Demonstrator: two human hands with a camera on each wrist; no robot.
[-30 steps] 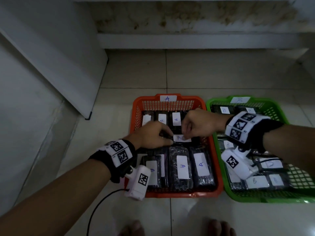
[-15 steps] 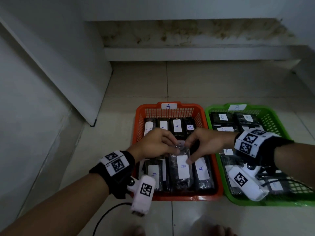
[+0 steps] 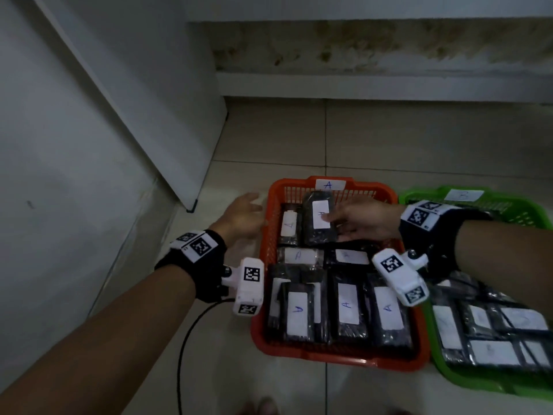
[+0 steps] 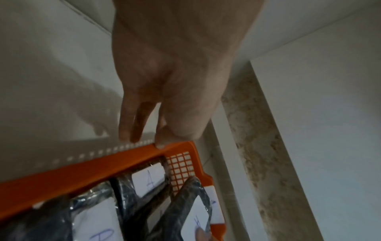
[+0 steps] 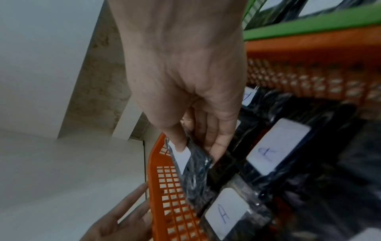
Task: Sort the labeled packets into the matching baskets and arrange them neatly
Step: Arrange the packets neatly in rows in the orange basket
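The packet point(image 3: 319, 218) could slip or land crooked on the back row of the orange basket point(image 3: 266, 247) if released early, since it is pinched only at its label edge by the right hand point(image 3: 363, 218). The left hand point(image 3: 242, 220), fingers extended, rests against the basket's rim, just beside the packet.

The green basket point(image 3: 484, 381) is cut off by the right edge in the head view, and its far-rim label point(image 3: 463, 195) is too blurred to be read. Packets along the orange basket's point(image 3: 263, 250) right wall are hidden under the right hand point(image 3: 363, 218).
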